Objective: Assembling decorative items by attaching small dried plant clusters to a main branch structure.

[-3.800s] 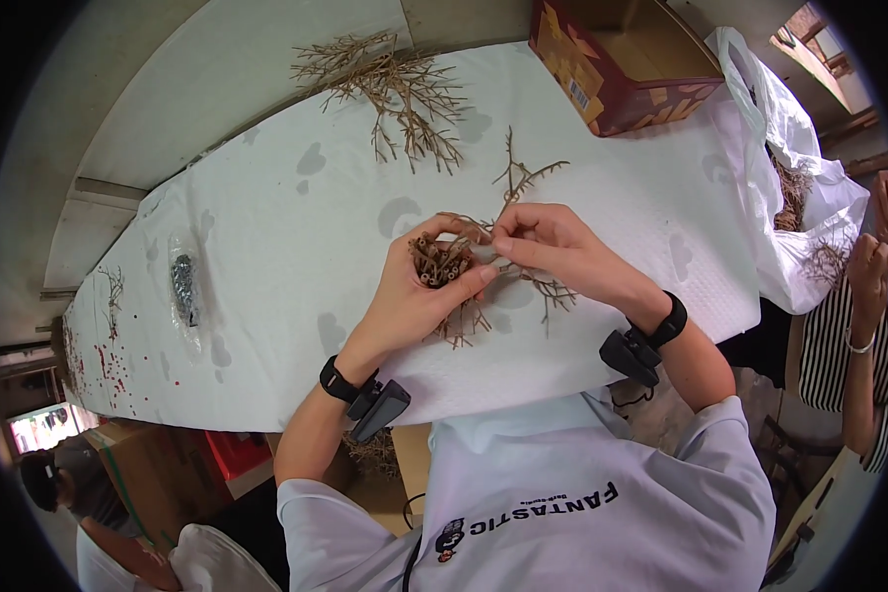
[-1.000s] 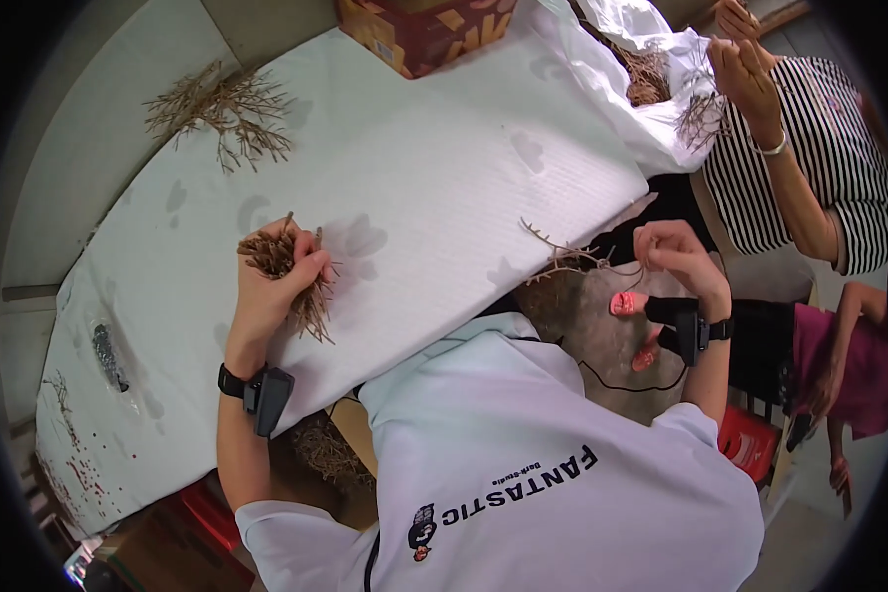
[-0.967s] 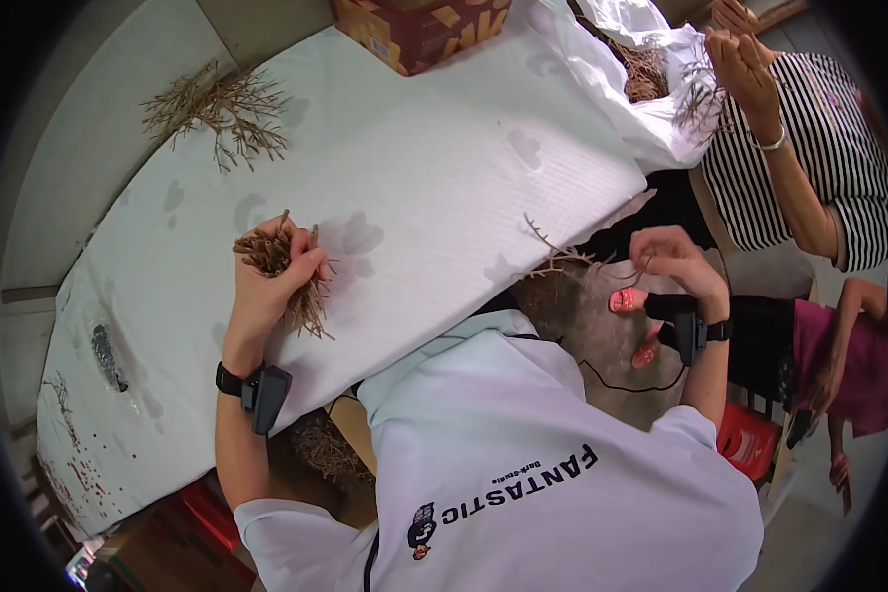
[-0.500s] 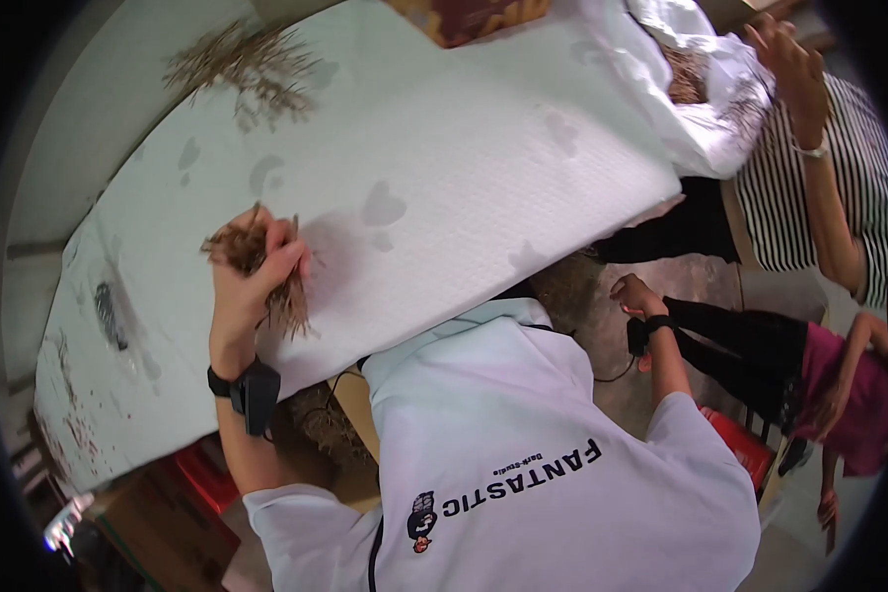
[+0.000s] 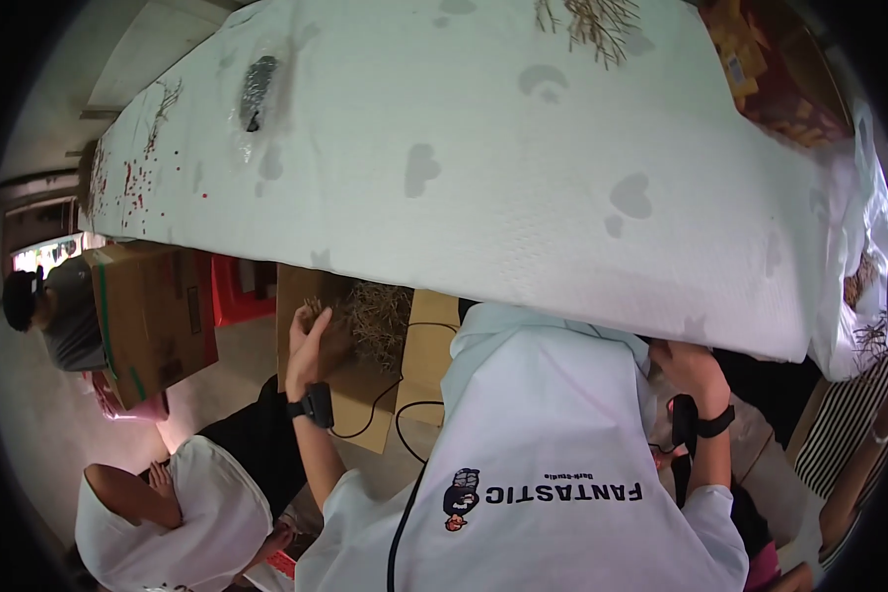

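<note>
My left hand (image 5: 309,343) is held upright at the mouth of an open cardboard box (image 5: 311,276) below the table's near edge. Its thumb and fingers look apart, and a small brown bit shows by the fingertips; whether it touches them is unclear. Dried twigs (image 5: 380,321) lie in a tangle inside the box, just right of that hand. My right hand (image 5: 686,367) rests at the table's front edge, close to my shirt, with its fingertips hidden. More dried twigs (image 5: 597,25) lie on the white-covered table (image 5: 365,197) at the far side.
A clear-wrapped dark object (image 5: 258,94) and scattered red bits (image 5: 138,187) lie on the table's left part. A patterned carton (image 5: 779,74) and a white bag (image 5: 858,247) stand right. Below are a large cardboard box (image 5: 158,316), a red crate (image 5: 237,291) and a seated person (image 5: 187,513).
My left hand has gone from above the table down to the box, and the twig bundle it held no longer shows in it. My right hand has come to the table edge. The view has turned left.
</note>
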### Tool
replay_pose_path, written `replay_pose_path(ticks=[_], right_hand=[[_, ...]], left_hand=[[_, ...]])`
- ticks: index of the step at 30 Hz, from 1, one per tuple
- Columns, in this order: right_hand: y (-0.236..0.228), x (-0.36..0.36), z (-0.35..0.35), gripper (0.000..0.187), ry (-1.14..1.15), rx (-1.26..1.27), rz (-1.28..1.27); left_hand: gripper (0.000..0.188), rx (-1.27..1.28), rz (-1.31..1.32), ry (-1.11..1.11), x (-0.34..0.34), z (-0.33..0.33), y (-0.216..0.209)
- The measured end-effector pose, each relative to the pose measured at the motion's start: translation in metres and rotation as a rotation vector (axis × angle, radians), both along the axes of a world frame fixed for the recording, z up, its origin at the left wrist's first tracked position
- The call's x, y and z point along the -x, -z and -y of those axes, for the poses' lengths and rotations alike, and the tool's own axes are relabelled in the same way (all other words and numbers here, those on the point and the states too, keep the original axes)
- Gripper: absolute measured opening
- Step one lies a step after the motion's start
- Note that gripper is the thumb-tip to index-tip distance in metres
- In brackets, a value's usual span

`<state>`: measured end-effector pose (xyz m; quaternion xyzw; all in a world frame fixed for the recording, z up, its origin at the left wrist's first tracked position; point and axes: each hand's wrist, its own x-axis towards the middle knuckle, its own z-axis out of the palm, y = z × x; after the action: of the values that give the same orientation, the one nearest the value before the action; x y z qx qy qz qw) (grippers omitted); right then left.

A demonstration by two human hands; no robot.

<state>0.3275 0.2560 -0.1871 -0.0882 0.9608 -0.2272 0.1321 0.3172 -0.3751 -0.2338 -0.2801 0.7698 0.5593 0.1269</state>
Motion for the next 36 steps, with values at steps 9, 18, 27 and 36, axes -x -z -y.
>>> replay_pose_path(ticks=[9,18,27,36], right_hand=[[-0.113,0.049,0.037,0.026,-0.249,-0.14,0.488],[-0.191,0.18,0.067,0.017,-0.314,0.326,-0.004],[-0.113,0.366,0.1,0.029,0.291,0.155,-0.42],[-0.143,0.358,0.081,0.017,-0.24,0.502,-0.425]], left_hand=[[0.062,0.004,0.254,-0.105,0.04,0.004,-0.001],[0.021,-0.421,-0.026,1.019,0.152,-0.143,-0.213],[0.02,-0.282,-0.626,0.809,0.327,-0.298,-0.154],[0.021,0.043,-1.071,0.478,0.334,-0.283,-0.139]])
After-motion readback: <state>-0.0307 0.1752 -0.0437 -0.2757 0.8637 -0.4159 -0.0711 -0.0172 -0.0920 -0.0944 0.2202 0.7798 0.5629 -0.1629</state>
